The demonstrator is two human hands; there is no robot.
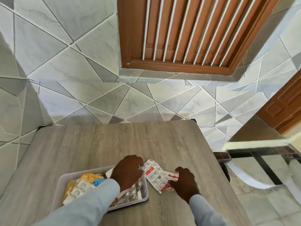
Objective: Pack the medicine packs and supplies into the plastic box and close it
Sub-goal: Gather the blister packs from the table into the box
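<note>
A: Item one, the box (61, 181). Condition?

B: Open, set on the table (130, 141), already partly filled with yellow, white and blue packs and foil strips. No lid is seen.

A: Item two, the left hand (127, 172).

B: Held over the box's right end, fingers curled onto the upper corner of the white-and-red pack (156, 175). Whether that corner is truly pinched cannot be told; the fingertips are hidden.

A: Item three, the right hand (184, 181).

B: Closed on the lower right end of the same pack, which is stretched between the two hands, just outside the box's right wall.

A: Risks to be entered?

B: The pack is crumpled and thin; a tear is judged possible if both ends are pulled apart. The foil strips beneath the left hand could be dragged out over the low wall. A heaped load may later keep the lid from being seated.
</note>
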